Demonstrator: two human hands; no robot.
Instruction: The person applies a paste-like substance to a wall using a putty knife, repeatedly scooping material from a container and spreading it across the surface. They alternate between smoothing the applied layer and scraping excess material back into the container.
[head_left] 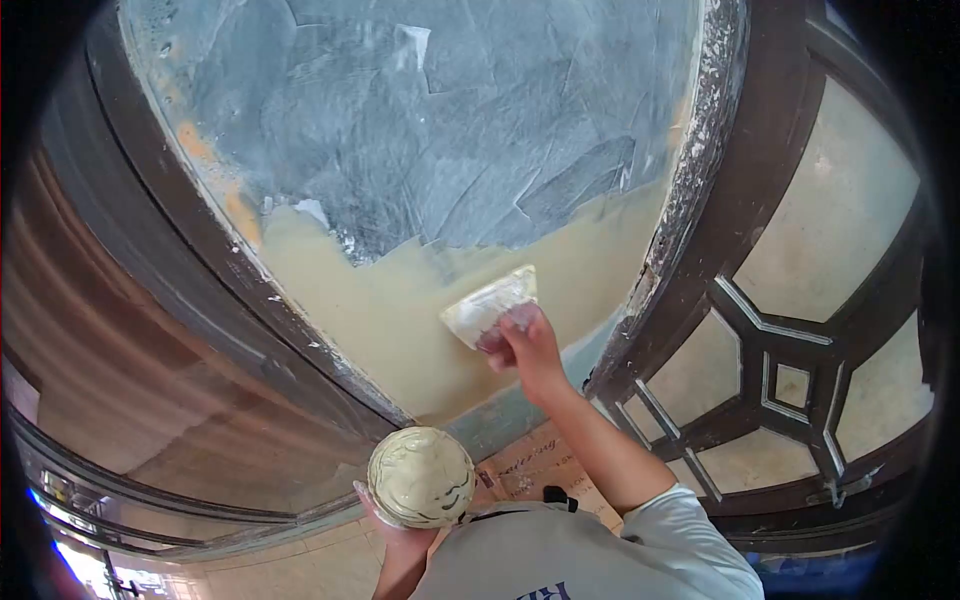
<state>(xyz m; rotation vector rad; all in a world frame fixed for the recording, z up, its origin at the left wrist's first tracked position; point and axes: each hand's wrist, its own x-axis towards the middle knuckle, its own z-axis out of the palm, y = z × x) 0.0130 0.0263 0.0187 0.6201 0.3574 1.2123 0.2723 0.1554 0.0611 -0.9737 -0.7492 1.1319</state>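
My right hand [515, 338] is closed round a wide scraper [490, 305] smeared with pale paste, its blade at the wall panel. Below the blue-grey upper part [430, 130] of that panel lies a smooth cream coat [350, 300], and the scraper is over this cream area. At the bottom, my left hand [385, 520] supports a round container [421, 478] heaped with cream paste, close to my body. Most of the fingers of that hand are hidden beneath it.
Dark wooden frames [215, 240] with paint spots flank the panel. On the right is a dark lattice [790, 385] with pale panes. Printed cardboard [540, 465] lies on the tiled floor [290, 572] below.
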